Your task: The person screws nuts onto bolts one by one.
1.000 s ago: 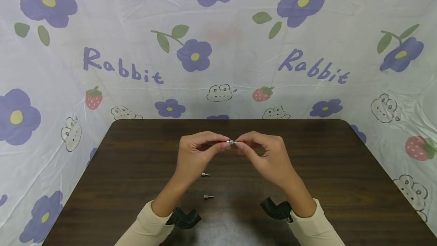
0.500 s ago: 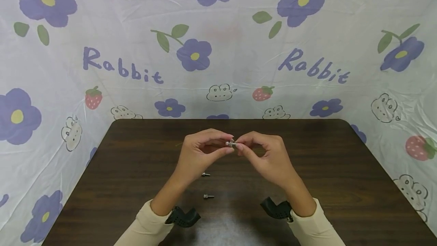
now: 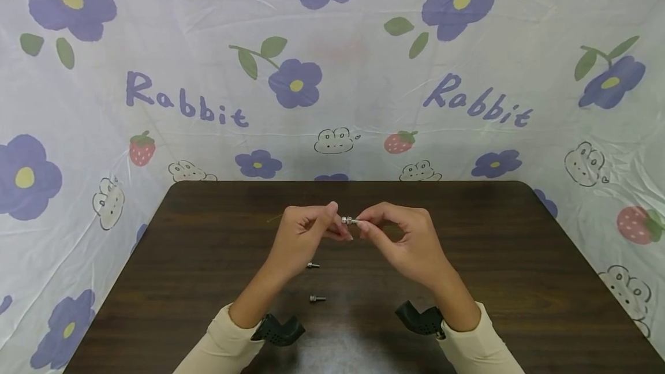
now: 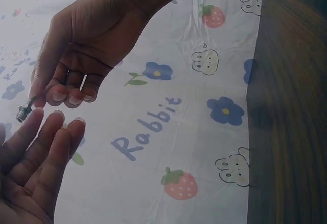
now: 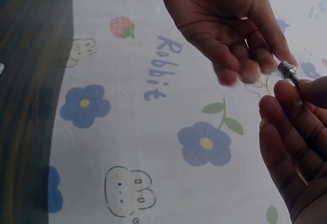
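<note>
A small silver screw [image 3: 346,220] with a thick ringed head end lies level between the two hands, above the table. My right hand [image 3: 407,235] pinches its thin shank between thumb and index finger, so the shank's tip is hidden. My left hand [image 3: 298,236] is at the head end, thumb raised and fingers extended beside it, not gripping it. In the right wrist view the screw [image 5: 287,71] sticks out from the right fingertips, close to a left finger; I cannot tell whether they touch. The left wrist view shows the left hand [image 4: 38,165] with fingers spread below the screw [image 4: 23,112].
Two similar screws lie on the dark wooden table [image 3: 208,281]: an upper screw [image 3: 313,265] near the left wrist and a lower screw [image 3: 317,299]. Black wrist mounts sit on both forearms. A patterned cloth [image 3: 363,74] stands behind the table.
The left thumb and fingers have come off the screw's head end; the thumb has lifted and the hand shifted slightly. The right hand keeps its pinch, the screw moving slightly left and down.
</note>
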### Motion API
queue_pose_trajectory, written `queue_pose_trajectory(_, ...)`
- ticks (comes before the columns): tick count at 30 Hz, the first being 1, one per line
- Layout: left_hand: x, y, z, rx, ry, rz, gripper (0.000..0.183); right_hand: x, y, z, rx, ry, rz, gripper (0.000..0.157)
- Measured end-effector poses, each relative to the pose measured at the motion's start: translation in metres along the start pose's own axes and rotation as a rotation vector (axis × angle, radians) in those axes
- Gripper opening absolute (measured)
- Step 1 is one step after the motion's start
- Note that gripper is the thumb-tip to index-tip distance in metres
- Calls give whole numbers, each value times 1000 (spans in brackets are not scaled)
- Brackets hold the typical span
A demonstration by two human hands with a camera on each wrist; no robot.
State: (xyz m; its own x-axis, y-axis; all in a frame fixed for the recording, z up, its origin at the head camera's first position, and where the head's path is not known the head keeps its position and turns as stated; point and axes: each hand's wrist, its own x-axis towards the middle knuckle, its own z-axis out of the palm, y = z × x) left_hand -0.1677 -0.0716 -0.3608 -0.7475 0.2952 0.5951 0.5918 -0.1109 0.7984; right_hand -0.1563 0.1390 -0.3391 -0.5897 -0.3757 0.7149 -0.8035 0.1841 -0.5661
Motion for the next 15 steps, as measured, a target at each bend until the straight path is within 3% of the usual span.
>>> queue_pose_trajectory(2,0,0,0,-6,10,-9,36,0,0,0,-6,6,-1,10)
queue_pose_trajectory(6,-1,-1,-1,-13,28,48,14,0,1,0,-15,19,-10,17)
queue_pose_trajectory(10,1,1,-1,12,31,117,28,0,2,0,-23,21,-15,15)
queue_pose_trajectory(15,2,1,-1,34,23,159,26,0,2,0,-13,14,-17,4)
